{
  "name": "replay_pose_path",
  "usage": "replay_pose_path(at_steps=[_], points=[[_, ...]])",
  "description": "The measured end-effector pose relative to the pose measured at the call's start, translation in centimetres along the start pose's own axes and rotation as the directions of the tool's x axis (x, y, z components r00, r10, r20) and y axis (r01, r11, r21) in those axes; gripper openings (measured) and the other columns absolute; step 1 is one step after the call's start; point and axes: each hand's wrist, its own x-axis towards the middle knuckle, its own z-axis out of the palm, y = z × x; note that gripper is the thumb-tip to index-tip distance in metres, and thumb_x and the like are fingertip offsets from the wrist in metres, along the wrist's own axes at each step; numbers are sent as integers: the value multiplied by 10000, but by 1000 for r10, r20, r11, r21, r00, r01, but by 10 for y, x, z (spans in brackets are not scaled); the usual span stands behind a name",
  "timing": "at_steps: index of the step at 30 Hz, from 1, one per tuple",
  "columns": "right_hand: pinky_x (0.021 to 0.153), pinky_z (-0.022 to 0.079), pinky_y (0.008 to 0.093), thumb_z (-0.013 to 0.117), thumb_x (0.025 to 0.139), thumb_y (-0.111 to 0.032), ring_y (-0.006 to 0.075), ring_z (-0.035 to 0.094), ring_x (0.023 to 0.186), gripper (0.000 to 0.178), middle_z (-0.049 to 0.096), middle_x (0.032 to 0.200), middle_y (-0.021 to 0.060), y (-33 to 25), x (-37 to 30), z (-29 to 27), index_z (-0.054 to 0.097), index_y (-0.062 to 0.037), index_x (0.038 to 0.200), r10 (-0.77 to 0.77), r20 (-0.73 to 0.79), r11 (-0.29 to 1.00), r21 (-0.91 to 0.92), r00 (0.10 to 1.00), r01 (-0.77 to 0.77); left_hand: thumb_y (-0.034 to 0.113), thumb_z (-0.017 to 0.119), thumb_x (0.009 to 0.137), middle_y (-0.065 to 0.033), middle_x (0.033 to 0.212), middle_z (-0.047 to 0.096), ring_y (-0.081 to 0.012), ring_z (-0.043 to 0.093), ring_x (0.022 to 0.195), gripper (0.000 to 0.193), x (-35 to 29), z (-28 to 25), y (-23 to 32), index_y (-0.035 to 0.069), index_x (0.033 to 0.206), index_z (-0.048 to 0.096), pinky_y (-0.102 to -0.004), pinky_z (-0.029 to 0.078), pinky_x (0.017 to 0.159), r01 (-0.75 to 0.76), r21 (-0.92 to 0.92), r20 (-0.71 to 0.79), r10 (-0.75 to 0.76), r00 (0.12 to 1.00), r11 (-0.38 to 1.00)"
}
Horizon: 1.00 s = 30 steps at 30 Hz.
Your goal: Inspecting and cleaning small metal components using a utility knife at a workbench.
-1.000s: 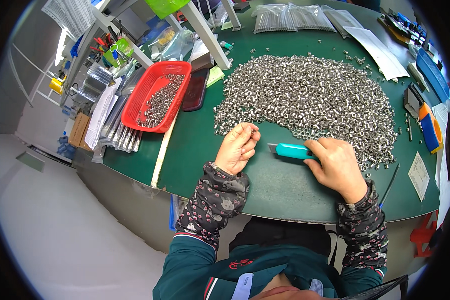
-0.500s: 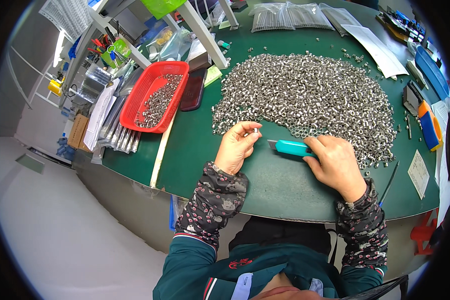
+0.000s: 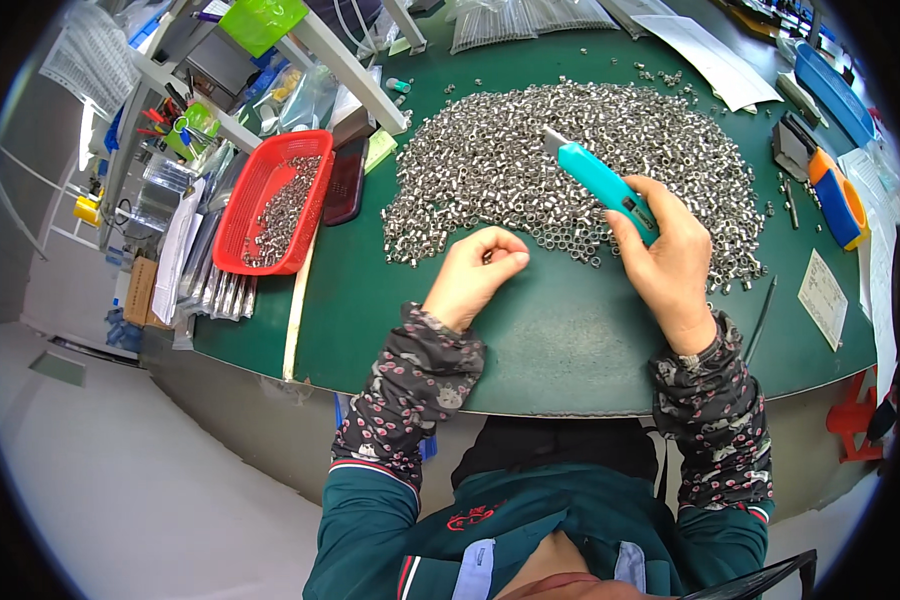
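Observation:
My right hand (image 3: 668, 258) is closed round a turquoise utility knife (image 3: 592, 176). The knife is raised, its short blade pointing up and left over a wide heap of small silver metal rings (image 3: 540, 125). My left hand (image 3: 475, 272) is at the near edge of the heap, with fingers curled and thumb pressed against the index finger. Whatever lies in that pinch is hidden by the fingers. Both hands are apart from each other, above the green tabletop (image 3: 560, 340).
A red plastic basket (image 3: 225, 235) with more rings stands at the left, beside a dark phone (image 3: 346, 180). To the right lie a pen (image 3: 760, 320), a paper tag (image 3: 823, 298), an orange-and-blue tool (image 3: 838, 200) and a blue tray (image 3: 835, 95). Clear bags (image 3: 530, 22) lie at the back.
The utility knife has swung from nearly level to tilted upward and risen over the heap. My left hand has curled inward, and the ring seen in its fingertips is out of sight. The whole view has shifted.

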Motion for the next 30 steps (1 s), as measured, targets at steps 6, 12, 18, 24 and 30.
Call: replay_pose_path(at_steps=[6, 12, 18, 24, 30], points=[[569, 458, 334, 647, 697, -121, 261, 591, 659, 250, 593, 757, 106, 0, -1, 0, 573, -57, 927, -41, -12, 999, 8, 999, 41, 58, 655, 676, -14, 664, 462, -113, 445, 567, 121, 13, 31, 3, 45, 787, 609, -255, 395, 540, -175, 683, -67, 298, 952, 710], [579, 467, 337, 646, 688, -111, 258, 592, 673, 258, 594, 770, 104, 1, -2, 2, 572, -54, 929, -97, -12, 995, 24, 995, 97, 66, 652, 677, -46, 678, 482, -173, 495, 590, 94, 21, 37, -6, 51, 754, 600, -295, 421, 564, -177, 772, -84, 374, 924, 611], [563, 453, 347, 646, 686, -110, 265, 579, 649, 253, 583, 743, 101, -1, -2, 3, 565, -56, 919, -87, 40, 996, 33, 995, 86, 73, 618, 751, 4, 690, 469, -94, 471, 620, 83, 17, 23, -3, 26, 791, 563, -233, 395, 565, -269, 500, -63, 345, 936, 823], [555, 444, 351, 651, 678, -103, 265, 571, 638, 258, 571, 716, 98, -5, -9, 4, 561, -61, 916, -130, 115, 991, 24, 985, 128, 79, 492, 870, -29, 853, 505, -26, 339, 535, 16, -2, -23, -7, 72, 870, 507, -138, 231, 383, 66, -596, 85, -19, 996, 800], [538, 436, 358, 663, 659, -118, 263, 557, 613, 282, 550, 678, 89, -10, -16, 9, 564, -67, 918, -154, 287, 987, 5, 945, 159, 92, 473, 886, -39, 883, 512, -24, 334, 541, 128, -10, -39, -22, 66, 1005, 513, -138, 236, 376, 32, -702, 28, -18, 999, 711]])
